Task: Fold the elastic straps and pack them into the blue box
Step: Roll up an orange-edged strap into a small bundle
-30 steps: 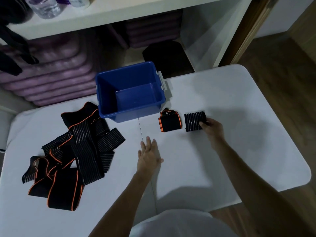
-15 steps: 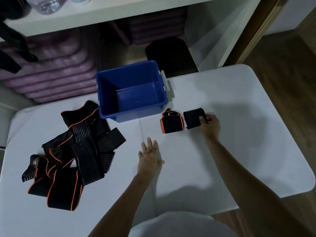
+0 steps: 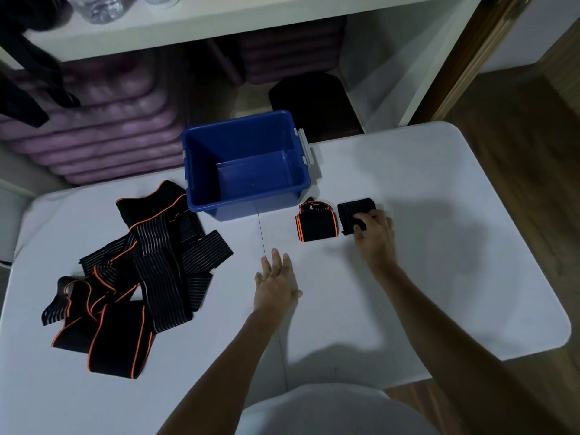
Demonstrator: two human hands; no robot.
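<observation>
A folded striped strap [image 3: 356, 211] is pinched by the curled fingers of the right hand [image 3: 375, 237] beside the blue box [image 3: 248, 164], presumably for packing, while the left hand [image 3: 276, 285] is rested flat, fingers spread, on the worktop [image 3: 439, 246], unfolded straps [image 3: 138, 271] being left piled.

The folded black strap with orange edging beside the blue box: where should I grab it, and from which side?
Probably pinch the folded black strap with orange edging across its two orange-trimmed side edges, coming from above. It lies flat and compact on the white table; the free left hand is nearest, while the right hand holds the ribbed black strap.
</observation>
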